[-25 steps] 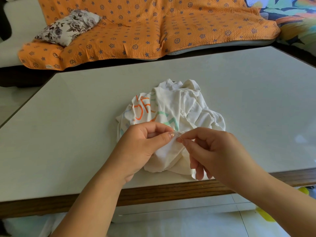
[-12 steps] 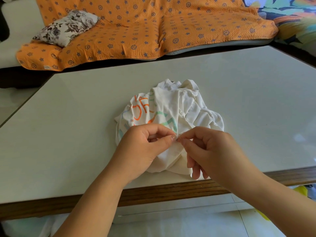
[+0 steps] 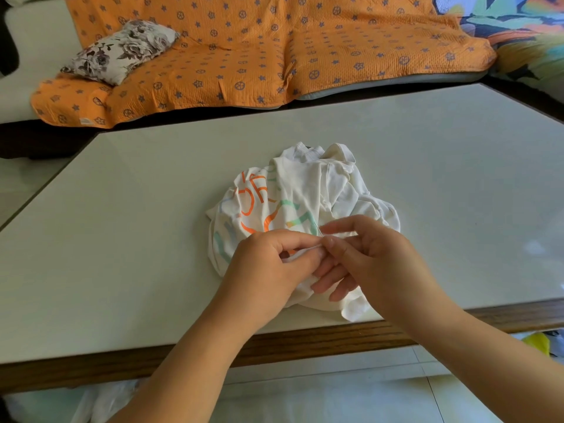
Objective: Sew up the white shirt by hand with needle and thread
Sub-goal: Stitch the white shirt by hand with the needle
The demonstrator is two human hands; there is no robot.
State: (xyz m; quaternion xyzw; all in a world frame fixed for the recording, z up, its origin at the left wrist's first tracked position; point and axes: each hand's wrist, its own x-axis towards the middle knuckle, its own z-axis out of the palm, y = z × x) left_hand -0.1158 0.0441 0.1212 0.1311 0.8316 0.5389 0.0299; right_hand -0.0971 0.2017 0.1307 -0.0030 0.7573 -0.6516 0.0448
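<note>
Since a second ago the right hand [image 3: 381,261] has shifted in against the left hand [image 3: 268,270], and its pinch now sits slightly higher, with a thin needle [image 3: 319,230] showing above the fingertips where none was visible before. The right thumb and forefinger close on that needle, which tilts up and away toward the printed cloth. The other right fingers [image 3: 331,277] hang straight and loose, lying under the left hand's fingertips and against the fabric. The left fingers [image 3: 293,239] are curled, and thumb and forefinger nip a small fold of the white shirt [image 3: 302,184] right beside the needle, so the two pinches all but touch. Any thread is too fine to make out.

The white shirt lies bunched in a heap on the surface [image 3: 122,239], near its front edge and about midway along it, unmoved from the earlier frames. Orange and green lettering shows on its left half and plain folds on its right. Both forearms reach in over the surface's wooden front edge.

Beyond the far edge stands a sofa under an orange patterned cover [image 3: 244,56], with a floral cushion [image 3: 122,50] at its left end and a bright multicoloured cloth [image 3: 518,25] at the right. Pale floor tiles [image 3: 335,392] show below the front edge.
</note>
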